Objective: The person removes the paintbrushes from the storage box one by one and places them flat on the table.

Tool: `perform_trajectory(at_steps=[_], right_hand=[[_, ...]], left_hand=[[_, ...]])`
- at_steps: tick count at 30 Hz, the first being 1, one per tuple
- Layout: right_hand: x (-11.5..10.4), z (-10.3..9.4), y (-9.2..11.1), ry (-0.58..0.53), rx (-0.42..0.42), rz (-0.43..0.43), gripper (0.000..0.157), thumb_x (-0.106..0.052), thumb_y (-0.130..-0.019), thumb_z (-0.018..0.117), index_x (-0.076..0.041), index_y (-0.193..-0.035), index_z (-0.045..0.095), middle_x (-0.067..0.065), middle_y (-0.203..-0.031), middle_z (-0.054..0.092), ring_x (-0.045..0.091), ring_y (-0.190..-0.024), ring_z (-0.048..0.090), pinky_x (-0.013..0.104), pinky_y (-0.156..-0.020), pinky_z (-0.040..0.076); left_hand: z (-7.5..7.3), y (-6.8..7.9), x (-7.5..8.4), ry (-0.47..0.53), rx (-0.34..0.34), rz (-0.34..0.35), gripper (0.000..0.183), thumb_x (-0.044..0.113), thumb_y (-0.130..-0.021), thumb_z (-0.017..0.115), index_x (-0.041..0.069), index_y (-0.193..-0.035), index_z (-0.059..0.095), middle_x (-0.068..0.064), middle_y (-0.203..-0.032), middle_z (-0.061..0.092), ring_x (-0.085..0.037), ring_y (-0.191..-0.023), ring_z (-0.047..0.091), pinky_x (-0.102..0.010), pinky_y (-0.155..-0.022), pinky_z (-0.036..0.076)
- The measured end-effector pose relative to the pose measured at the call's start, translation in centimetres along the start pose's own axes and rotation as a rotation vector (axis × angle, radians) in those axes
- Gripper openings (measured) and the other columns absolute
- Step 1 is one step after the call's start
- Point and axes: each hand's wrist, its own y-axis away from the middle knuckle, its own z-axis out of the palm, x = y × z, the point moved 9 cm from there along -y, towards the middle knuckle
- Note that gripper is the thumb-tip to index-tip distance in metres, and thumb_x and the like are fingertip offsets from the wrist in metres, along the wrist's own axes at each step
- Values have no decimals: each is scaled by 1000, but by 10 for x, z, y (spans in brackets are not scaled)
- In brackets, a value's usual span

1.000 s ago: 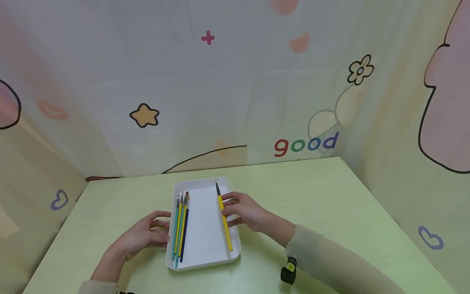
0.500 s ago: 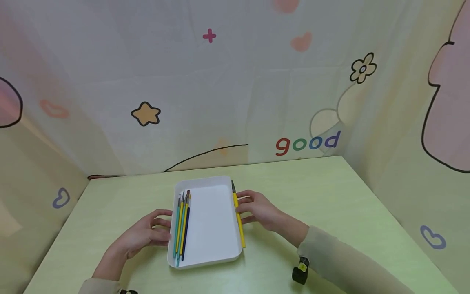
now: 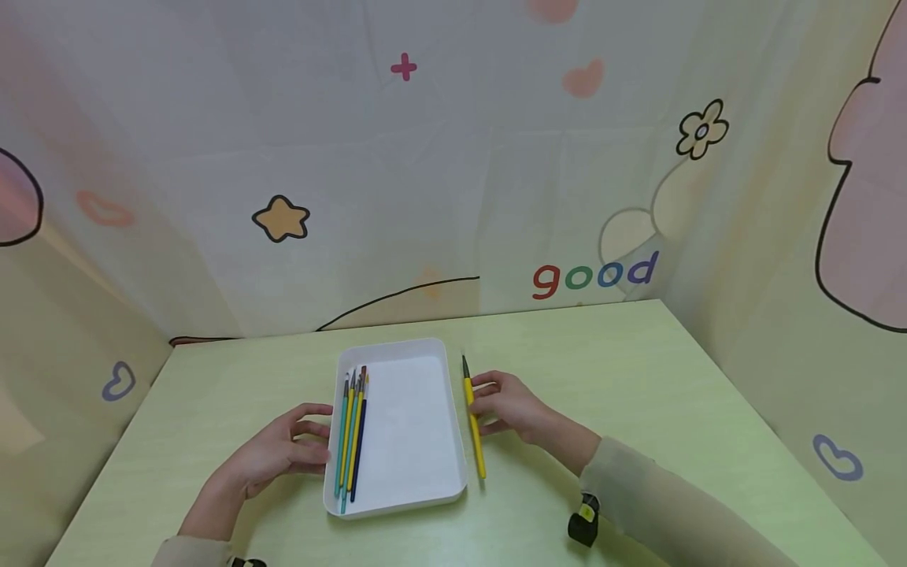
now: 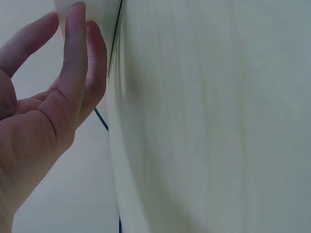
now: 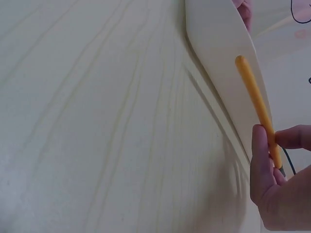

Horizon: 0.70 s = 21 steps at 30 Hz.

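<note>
A yellow paintbrush (image 3: pixel 474 425) with a dark ferrule is pinched between the thumb and fingers of my right hand (image 3: pixel 509 405), just outside the tray's right wall. In the right wrist view the brush's rounded handle end (image 5: pixel 248 73) points up, with the tray's outer wall behind it. Touching the left side of the white tray (image 3: pixel 414 441) are the fingertips of my left hand (image 3: pixel 279 449). The left wrist view has those fingers (image 4: pixel 75 53) bent gently against the tray's corner. Several slim paintbrushes (image 3: pixel 350 441), teal, yellow and dark blue, lie lengthwise along the tray's left side.
The tray stands on a pale green table (image 3: pixel 602 378), which extends to both sides of it. A printed curtain (image 3: pixel 425 173) hangs behind the table's back edge and along its sides. A small black device (image 3: pixel 584 520) sits at my right wrist.
My right hand has carried the yellow paintbrush rightward, from over the tray's right part, across its rim, to beside it. My left hand has stayed at the tray's left side.
</note>
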Motion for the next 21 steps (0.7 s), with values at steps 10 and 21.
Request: perform_trajectory(at_steps=[10,21], right_hand=[[7,-8,-8,127,38,4,45,8,-86,71,4,-128,54,16,-106,61,23,-77,65,39,-63,63],[5,-7,-12,238,63,-21,43,9,-84,75,5,-123,56,14,-99,59,23,-76,67,40,-60,63]], left_hand=[[0,-1,-1,-1,-5,-2,80,-3,-89,74,-2,-154,28,-28,-132,51,-32,-102,66,-46,-88,59],[-1,-1,-2,-1,2,-4,80,-2,-89,74,-1,-154,27,-28,-132,50,-33,-103,66,-46,-88,59]])
